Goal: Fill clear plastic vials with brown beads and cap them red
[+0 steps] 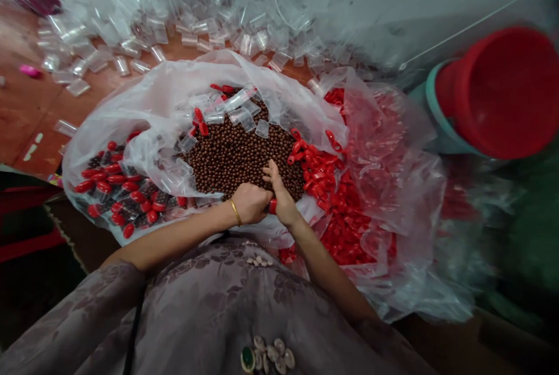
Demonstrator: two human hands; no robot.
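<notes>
My left hand [252, 203], with a gold bangle at its wrist, is closed in a fist. A red cap [273, 206] shows at its thumb side; the container body is hidden in the fist. My right hand [285, 203] has its fingers stretched out, its palm against the red cap. Just beyond both hands lies a heap of small brown balls [236, 156] on a white plastic bag [170, 81]. Clear plastic tubes [244, 116] and a few red pieces lie on the heap. Many loose red caps [334, 206] are piled to the right of my right hand.
Red-capped tubes with dark contents [131, 187] lie in the bag's left side. Many clear tubes [122, 65] are spread along the back of the orange surface [26, 107]. A clear plastic bag [402, 171] covers part of the caps. A red bucket [458, 95] stands at right.
</notes>
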